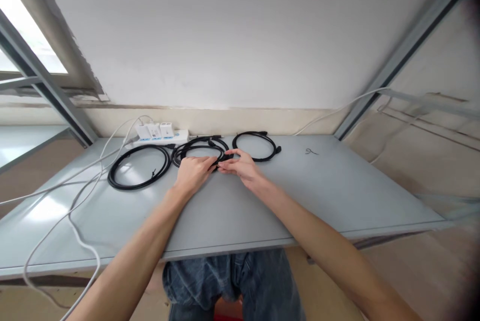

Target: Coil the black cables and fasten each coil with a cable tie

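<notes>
Three coiled black cables lie in a row on a grey table (pixel 318 196). My left hand (pixel 193 171) rests on the near edge of the middle coil (pixel 198 148), fingers curled over its strands. My right hand (pixel 243 166) meets it from the right, with fingertips pinched on the same coil where the two hands touch. The large left coil (pixel 138 166) and the small right coil (pixel 257 146) lie untouched on either side.
A white power strip (pixel 159 136) with white chargers plugged in sits behind the coils against the wall. White cables (pixel 80 196) run off it across the left of the table and over the front edge. A tiny dark wire scrap (pixel 311 151) lies to the right.
</notes>
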A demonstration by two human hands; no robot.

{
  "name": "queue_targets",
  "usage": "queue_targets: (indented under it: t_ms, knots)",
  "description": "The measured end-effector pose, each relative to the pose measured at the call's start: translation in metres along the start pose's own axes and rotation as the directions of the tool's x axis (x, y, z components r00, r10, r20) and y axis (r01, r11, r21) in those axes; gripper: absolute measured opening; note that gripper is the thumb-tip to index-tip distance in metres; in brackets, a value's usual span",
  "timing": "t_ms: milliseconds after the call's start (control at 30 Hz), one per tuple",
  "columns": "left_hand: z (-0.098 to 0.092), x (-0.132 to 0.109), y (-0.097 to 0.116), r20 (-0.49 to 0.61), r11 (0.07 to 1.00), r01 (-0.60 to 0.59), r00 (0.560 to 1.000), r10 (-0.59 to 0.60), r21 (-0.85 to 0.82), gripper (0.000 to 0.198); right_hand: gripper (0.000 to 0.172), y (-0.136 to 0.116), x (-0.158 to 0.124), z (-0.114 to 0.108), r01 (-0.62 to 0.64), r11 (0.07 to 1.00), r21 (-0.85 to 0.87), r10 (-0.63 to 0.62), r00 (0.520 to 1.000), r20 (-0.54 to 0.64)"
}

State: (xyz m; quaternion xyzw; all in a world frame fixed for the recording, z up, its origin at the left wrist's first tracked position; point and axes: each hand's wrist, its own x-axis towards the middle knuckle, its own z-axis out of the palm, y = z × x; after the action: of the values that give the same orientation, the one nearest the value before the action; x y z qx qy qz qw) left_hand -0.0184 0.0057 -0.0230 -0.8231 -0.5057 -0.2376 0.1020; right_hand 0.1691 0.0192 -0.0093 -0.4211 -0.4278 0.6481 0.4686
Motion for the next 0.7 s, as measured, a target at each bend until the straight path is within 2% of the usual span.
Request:
queue_targets:
  t_ms: [267, 433, 567, 700]
  knots:
    - [-0.006, 0.003, 0.003, 0.024, 0.998, -0.007, 1.0, 0.008, -0.061, 0.028, 0.055, -0.002, 0.004, -0.005, 0.054, 0.994, -0.091, -0.053, 0.998, 0.015]
    - [-0.009, 0.005, 0.007, 0.065, 0.989, -0.029, 0.997, 0.038, -0.145, 0.032, 0.048, -0.003, 0.006, -0.01, 0.181, 0.958, -0.222, -0.176, 0.984, 0.039]
    - [-0.01, 0.006, 0.009, 0.085, 0.988, -0.009, 0.996, 0.023, -0.157, 0.032, 0.034, -0.002, 0.01, -0.013, 0.31, 0.881, -0.357, -0.293, 0.951, 0.102]
    - [-0.01, 0.006, 0.011, 0.101, 0.992, 0.04, 0.994, -0.028, -0.123, 0.032, 0.027, -0.003, 0.009, -0.011, 0.476, 0.721, -0.504, -0.438, 0.876, 0.2]
